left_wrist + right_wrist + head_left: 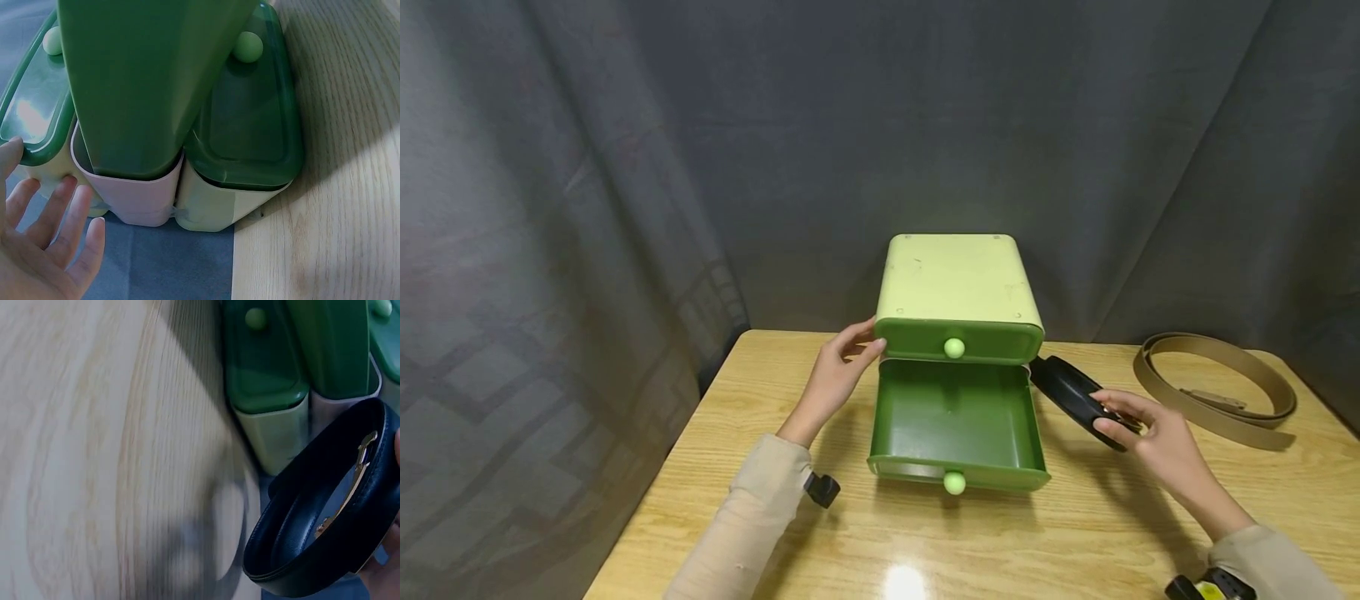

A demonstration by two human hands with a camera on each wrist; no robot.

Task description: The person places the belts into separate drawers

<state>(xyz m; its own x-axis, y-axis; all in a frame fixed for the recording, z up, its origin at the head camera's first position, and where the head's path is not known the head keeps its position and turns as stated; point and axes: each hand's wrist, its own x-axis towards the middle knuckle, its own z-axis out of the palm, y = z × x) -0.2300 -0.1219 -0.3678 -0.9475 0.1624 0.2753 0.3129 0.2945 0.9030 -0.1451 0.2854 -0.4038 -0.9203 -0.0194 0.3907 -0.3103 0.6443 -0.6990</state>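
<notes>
A small cabinet (958, 279) with a pale yellow top and green drawer fronts stands on the table. Its middle drawer (917, 471) is pulled out, and the part of its inside that shows is bare. The left wrist view shows the pink middle shell (134, 200) and the lower drawer front (250, 125), which sits in place. My left hand (835, 375) touches the upper tier's left front corner, thumb on the front and fairly straight fingers along the side. Right of the cabinet, my right hand (1157, 437) pinches a coiled black belt (300, 578) with a gold-coloured buckle (350, 494).
A loosely coiled tan belt (1180, 404) lies on the wooden table (760, 533) at the right, beyond my right hand. Dark grey curtain (820, 167) hangs behind the table and down its left side. The pulled-out drawer juts toward me between my arms.
</notes>
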